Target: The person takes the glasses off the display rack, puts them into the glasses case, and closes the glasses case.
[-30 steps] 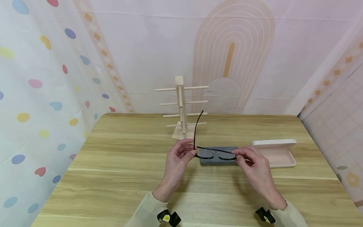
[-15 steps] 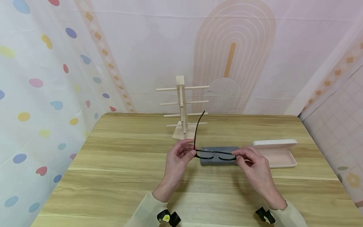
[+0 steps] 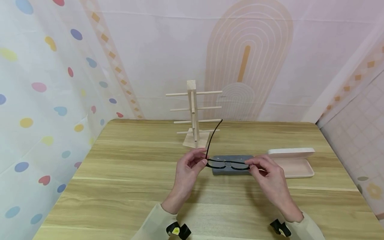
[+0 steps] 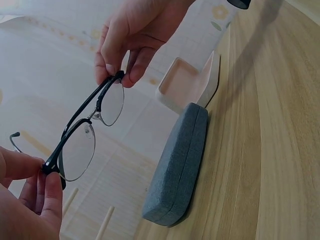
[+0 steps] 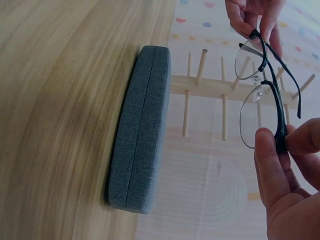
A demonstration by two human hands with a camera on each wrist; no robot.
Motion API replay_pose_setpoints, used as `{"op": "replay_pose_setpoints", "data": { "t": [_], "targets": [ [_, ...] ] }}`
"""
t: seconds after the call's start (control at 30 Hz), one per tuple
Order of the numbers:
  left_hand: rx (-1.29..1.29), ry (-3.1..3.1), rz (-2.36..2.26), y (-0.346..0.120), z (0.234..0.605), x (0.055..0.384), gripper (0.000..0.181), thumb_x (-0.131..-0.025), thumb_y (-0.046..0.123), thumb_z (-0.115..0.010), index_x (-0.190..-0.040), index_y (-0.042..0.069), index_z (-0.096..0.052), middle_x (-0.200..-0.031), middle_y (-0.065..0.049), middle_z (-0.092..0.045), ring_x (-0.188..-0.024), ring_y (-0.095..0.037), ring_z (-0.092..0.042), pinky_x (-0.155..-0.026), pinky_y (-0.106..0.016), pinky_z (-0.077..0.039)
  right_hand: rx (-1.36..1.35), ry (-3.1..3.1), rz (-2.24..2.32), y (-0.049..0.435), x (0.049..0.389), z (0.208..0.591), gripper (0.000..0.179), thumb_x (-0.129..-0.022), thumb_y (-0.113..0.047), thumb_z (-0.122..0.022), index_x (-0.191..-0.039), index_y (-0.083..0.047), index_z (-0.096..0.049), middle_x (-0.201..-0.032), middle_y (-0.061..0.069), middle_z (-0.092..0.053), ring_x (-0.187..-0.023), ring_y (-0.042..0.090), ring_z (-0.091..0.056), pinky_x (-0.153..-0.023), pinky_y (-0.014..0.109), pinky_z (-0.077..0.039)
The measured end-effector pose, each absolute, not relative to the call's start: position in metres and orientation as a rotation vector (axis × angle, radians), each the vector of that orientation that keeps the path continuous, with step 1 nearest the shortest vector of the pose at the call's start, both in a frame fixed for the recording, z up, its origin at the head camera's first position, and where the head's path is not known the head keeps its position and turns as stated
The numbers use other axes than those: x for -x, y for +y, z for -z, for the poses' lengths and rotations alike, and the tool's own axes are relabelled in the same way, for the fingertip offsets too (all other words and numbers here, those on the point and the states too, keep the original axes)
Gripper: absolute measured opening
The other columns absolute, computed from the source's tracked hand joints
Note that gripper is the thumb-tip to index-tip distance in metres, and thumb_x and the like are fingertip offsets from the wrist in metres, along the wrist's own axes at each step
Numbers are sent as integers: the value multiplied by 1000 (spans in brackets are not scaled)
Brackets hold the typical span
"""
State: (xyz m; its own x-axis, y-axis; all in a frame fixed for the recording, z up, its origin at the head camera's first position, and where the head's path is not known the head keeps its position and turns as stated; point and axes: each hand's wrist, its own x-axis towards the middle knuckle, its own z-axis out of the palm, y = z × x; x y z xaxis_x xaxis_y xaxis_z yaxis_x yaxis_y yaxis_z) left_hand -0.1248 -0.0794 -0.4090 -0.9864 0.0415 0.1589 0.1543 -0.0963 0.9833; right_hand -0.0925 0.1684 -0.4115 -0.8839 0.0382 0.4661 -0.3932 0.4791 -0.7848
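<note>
A pair of black half-rim glasses is held in the air by both hands, in front of and above a closed grey fabric glasses case. At its left corner, my left hand pinches the frame between thumb and fingers. My right hand pinches the opposite corner, its fingertips over the hinge in the right wrist view. One temple sticks out away from me at the left end. The other lies folded along the frame. Both clear lenses show in the left wrist view.
Behind the hands stands a wooden glasses rack with several pegs. An opened pale pink case lies right of the grey one, its lid raised. Everything rests on a wood-grain table with printed curtains behind it.
The left temple's tip has swung to the right and slightly down. The folded temple has come to lie closer along the frame. Both hands keep nearly the same place and grip.
</note>
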Motion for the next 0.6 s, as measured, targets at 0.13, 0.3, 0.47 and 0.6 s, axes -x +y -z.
{"op": "replay_pose_setpoints", "data": {
  "t": [0.13, 0.3, 0.47, 0.6],
  "targets": [
    [231, -2067, 2231, -80, 410, 124, 30, -92, -10, -67, -120, -3, -72, -107, -24, -69, -91, -16, -66, -79, -22, -55, -290, -2305, -1391, 168, 92, 412, 30, -90, 15, -65, -99, -10, -79, -102, 1, -70, -85, 2, -67, -73, 13, -56],
    [228, -2095, 2207, -81, 410, 124, 27, -91, -10, -68, -117, -3, -75, -112, -22, -73, -97, -21, -69, -82, -22, -55, -296, -2303, -1398, 167, 93, 412, 31, -90, 15, -65, -99, -10, -80, -101, 1, -70, -85, 3, -67, -73, 14, -57],
    [228, -2085, 2201, -82, 411, 123, 24, -90, -10, -70, -113, -5, -76, -114, -18, -75, -99, -19, -71, -84, -23, -57, -302, -2310, -1405, 166, 93, 413, 30, -91, 14, -64, -100, -10, -79, -102, 1, -70, -86, 4, -67, -73, 14, -57],
    [224, -2087, 2179, -84, 413, 123, 23, -89, -9, -72, -112, -4, -77, -114, -17, -75, -96, -15, -71, -83, -23, -57, -301, -2312, -1413, 165, 93, 413, 29, -92, 14, -64, -100, -9, -79, -103, 2, -70, -86, 4, -67, -74, 15, -57]
  ]
}}
